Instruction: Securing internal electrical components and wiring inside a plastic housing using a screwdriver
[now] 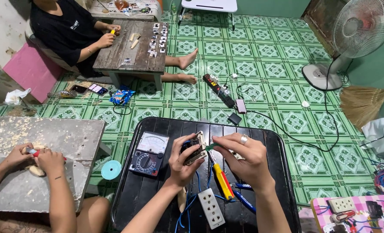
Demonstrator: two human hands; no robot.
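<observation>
Left grip (181, 162) clasping switch module (194, 149), right grip (243, 157) pinching its wire (212, 146)

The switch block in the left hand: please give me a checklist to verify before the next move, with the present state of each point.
1. Left hand grips the switch block: ok.
2. Right hand pinches a small green-handled tool at the block: ok.
3. Tool tip seated: cannot tell.
4. Blue wires untangled: not ok.
5. Meter on the black table, within reach: ok.
</observation>
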